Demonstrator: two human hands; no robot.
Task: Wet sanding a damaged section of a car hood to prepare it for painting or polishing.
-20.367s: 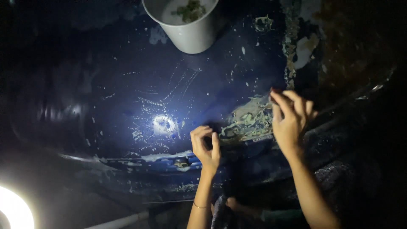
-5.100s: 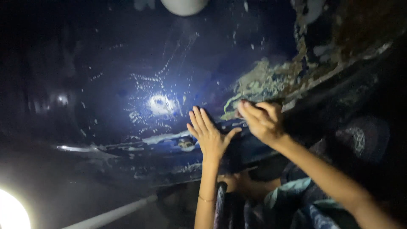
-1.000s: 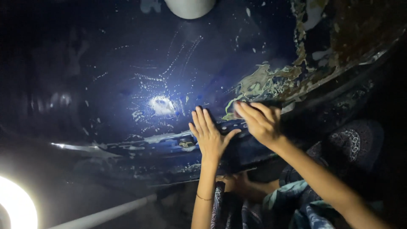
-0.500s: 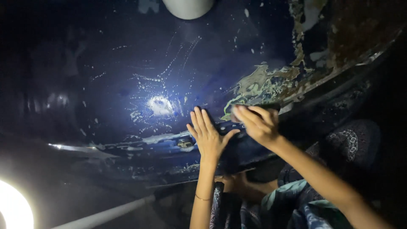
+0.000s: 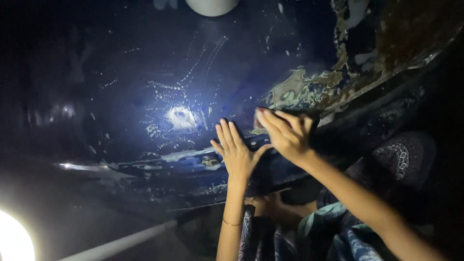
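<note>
Dark blue, glossy painted metal fills nearly my whole view: a big curved panel, probably a vehicle body, wet-looking and scattered with pale flecks and fine arcing scratches. A bright glare spot sits near its middle, thrown back from a lamp, so I judge the surface is smooth there. Toward the upper right the finish breaks down into a rough patch of peeled paint, cream, tan and rusty brown with ragged, flaking edges. Below it a darker lip or seam runs along the panel's lower edge, streaked with pale residue.

My left hand lies flat on the panel just above that lip, fingers spread apart and straight, palm pressed on; I take it as a brace that steadies me against the curve. My right hand rests just beside it, at the lower tip of the peeled patch, fingers together and slightly bent, laid on the surface. Whether something thin lies under them, I cannot tell.

A white round container pokes in at the top edge, well apart from both hands. A pale pipe slants across the bottom left, near a glowing lamp. Patterned blue fabric drapes my lap below.
</note>
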